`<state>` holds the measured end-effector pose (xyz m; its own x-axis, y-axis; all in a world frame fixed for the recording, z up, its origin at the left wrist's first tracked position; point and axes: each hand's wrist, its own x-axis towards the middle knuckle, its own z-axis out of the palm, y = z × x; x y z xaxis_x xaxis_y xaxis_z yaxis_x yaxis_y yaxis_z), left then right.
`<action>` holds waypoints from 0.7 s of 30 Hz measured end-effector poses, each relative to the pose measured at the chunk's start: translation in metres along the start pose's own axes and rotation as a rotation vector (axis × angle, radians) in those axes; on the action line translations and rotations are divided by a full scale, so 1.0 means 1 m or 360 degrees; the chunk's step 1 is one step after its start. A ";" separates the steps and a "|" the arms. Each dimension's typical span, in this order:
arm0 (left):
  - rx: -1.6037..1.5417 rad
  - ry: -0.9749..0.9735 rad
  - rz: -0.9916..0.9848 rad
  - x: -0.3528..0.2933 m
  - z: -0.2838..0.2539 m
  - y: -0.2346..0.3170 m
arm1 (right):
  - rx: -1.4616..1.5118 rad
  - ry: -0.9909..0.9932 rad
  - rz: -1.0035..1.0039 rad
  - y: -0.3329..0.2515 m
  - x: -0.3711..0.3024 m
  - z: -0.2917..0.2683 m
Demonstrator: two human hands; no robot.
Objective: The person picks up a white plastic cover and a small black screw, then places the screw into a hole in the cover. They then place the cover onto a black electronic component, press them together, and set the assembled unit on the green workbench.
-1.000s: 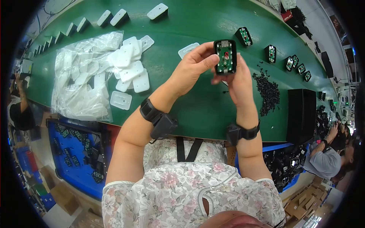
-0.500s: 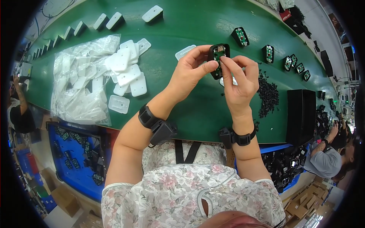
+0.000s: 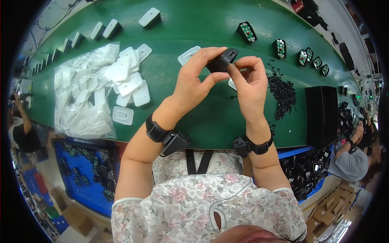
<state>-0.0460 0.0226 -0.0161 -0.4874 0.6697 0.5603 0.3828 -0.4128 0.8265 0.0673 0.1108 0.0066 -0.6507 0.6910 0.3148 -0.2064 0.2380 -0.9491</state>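
Note:
My left hand (image 3: 189,84) grips a black plastic housing (image 3: 222,60) between thumb and fingers, above the green table. The housing is tilted, so its smooth outer side shows and its inside is hidden. At its lower right edge, the bent fingers and thumb of my right hand (image 3: 252,87) are closed together; anything between the fingertips cannot be made out. A white plastic cover (image 3: 189,55) lies beyond my left hand. Part of another pale piece (image 3: 232,84) shows below the housing, between my hands. To the right of my right hand is a pile of small black parts (image 3: 283,95).
White covers (image 3: 130,84) and a clear bag (image 3: 83,115) lie at left. A row of white-topped black units (image 3: 150,17) lines the far left. Housings with green circuit boards (image 3: 247,32) stand at far right, beyond a black box (image 3: 321,117). A blue bin (image 3: 87,190) sits lower left.
The housing has tipped over in my left hand and moved slightly left, so its circuit board no longer shows. My right fingers have gone from inside it to its lower edge.

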 end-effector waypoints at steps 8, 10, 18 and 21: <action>-0.0136 -0.0213 -0.0326 0.000 -0.010 0.012 | 0.0659 -0.0466 0.0668 0.008 0.027 -0.031; -0.0315 -0.0316 -0.0600 -0.001 -0.011 0.013 | 0.0622 -0.0649 0.0567 0.006 0.030 -0.033; -0.1155 -0.0250 -0.0983 0.000 -0.013 -0.005 | 0.0770 -0.1008 0.0389 0.027 0.031 -0.027; -0.0718 -0.0009 -0.0875 0.007 -0.032 -0.026 | 0.0818 -0.0654 0.0214 0.028 0.036 -0.027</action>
<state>-0.0850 0.0183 -0.0315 -0.5122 0.8570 0.0564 -0.2805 -0.2289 0.9322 0.0576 0.1606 -0.0080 -0.8994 0.3520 0.2594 -0.3594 -0.2575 -0.8969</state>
